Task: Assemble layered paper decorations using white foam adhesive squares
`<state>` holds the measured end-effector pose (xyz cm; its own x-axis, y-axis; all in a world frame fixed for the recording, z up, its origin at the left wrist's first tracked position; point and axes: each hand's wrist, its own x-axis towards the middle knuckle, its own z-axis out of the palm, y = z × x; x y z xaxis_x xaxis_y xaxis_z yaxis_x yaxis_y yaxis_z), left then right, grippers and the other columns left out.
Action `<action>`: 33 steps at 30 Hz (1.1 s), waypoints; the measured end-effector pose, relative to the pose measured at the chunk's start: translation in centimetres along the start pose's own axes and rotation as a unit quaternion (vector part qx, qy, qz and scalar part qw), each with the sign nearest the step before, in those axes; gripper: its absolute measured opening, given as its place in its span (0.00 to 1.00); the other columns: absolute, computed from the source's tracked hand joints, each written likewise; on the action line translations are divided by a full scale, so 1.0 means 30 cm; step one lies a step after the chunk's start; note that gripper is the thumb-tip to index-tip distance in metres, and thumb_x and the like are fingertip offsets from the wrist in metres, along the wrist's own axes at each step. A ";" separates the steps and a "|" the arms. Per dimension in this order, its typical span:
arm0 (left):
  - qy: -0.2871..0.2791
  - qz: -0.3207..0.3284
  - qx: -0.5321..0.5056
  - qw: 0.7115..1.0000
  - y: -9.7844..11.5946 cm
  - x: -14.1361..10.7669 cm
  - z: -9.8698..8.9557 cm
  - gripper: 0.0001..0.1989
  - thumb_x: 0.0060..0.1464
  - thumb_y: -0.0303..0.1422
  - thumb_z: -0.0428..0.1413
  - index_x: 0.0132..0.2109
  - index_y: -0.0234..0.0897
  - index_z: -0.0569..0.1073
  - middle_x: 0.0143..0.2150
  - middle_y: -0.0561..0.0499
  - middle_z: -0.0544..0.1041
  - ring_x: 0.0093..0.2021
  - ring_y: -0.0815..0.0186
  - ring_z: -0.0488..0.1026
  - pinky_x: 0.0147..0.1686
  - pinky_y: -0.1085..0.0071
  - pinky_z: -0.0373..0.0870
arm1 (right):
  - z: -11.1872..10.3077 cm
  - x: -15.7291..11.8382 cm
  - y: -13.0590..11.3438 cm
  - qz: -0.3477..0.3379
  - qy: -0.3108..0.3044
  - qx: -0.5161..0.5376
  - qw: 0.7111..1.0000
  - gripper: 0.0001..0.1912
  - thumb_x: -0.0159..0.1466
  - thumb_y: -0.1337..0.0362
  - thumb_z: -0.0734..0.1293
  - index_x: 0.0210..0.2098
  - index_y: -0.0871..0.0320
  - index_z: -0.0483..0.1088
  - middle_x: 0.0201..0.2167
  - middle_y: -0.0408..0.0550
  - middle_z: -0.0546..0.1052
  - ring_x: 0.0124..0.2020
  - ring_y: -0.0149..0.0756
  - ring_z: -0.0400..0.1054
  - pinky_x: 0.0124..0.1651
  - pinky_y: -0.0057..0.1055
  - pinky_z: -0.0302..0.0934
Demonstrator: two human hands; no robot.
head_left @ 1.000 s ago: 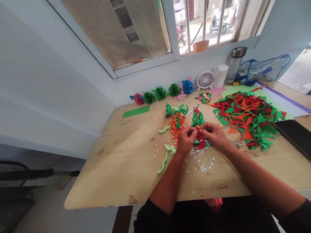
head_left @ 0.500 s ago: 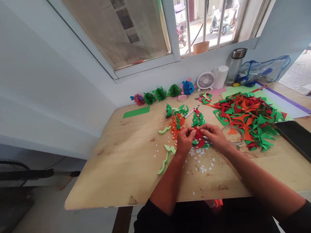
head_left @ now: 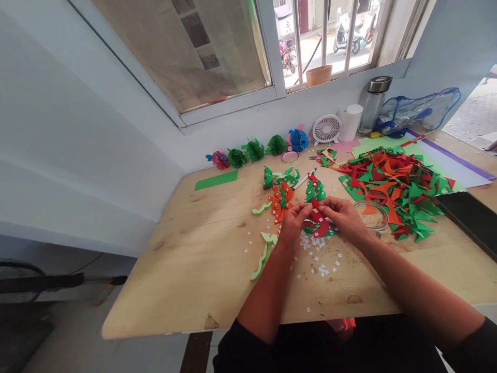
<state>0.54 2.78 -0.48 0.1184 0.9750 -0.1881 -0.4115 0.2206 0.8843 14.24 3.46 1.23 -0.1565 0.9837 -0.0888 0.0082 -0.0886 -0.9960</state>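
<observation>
A wavy red paper strip (head_left: 320,226) dotted with small white squares hangs between my hands. My left hand (head_left: 295,221) pinches its upper end from the left. From the right, the fingers of my right hand (head_left: 338,213) are closed on the same strip. Green paper pieces lie just beneath it, partly covered by my fingers. Beyond my hands stands a green and red layered paper shape (head_left: 315,189) with white squares on it. Orange wavy pieces (head_left: 280,199) with white squares lie to the left. Small loose white squares (head_left: 321,254) are scattered below my hands.
A heap of red, orange and green paper scraps (head_left: 392,186) fills the right side, with a tape roll (head_left: 386,216) and a phone (head_left: 471,217) beside it. Folded paper figures (head_left: 254,150), a small fan (head_left: 326,129) and a glass bottle (head_left: 373,106) line the wall.
The red strip has turned a little between my fingers, and its tip now shows above them. Both hands stay in nearly the same place. The whole view has shifted slightly.
</observation>
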 end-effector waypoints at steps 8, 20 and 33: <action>0.023 0.024 0.088 0.996 -0.006 -0.007 0.007 0.11 0.39 0.37 0.62 0.26 0.32 0.74 0.20 0.52 0.74 0.21 0.72 0.68 0.23 0.75 0.64 | -0.008 0.012 0.011 -0.024 0.033 -0.004 0.999 0.13 0.52 0.54 0.67 0.24 0.58 0.68 0.19 0.40 0.68 0.21 0.29 0.59 0.24 0.26 0.53; 0.079 0.043 0.051 0.995 -0.006 -0.003 0.004 0.12 0.39 0.37 0.62 0.28 0.31 0.74 0.22 0.52 0.74 0.22 0.71 0.70 0.25 0.74 0.67 | 0.001 0.004 0.017 0.044 -0.020 0.013 0.999 0.13 0.51 0.55 0.69 0.27 0.59 0.69 0.20 0.39 0.70 0.19 0.26 0.60 0.21 0.24 0.52; 0.110 0.205 0.201 0.951 -0.029 0.000 -0.014 0.09 0.47 0.36 0.58 0.33 0.35 0.77 0.29 0.50 0.77 0.29 0.68 0.71 0.32 0.72 0.68 | 0.002 -0.004 0.011 -0.072 0.037 -0.087 0.993 0.10 0.56 0.56 0.65 0.26 0.57 0.67 0.17 0.40 0.66 0.19 0.29 0.57 0.22 0.27 0.51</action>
<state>0.53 2.60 -1.44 -0.1875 0.9688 0.1621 0.0027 -0.1645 0.9864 14.19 3.31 0.90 -0.0948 0.9937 0.0605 0.1630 0.0755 -0.9837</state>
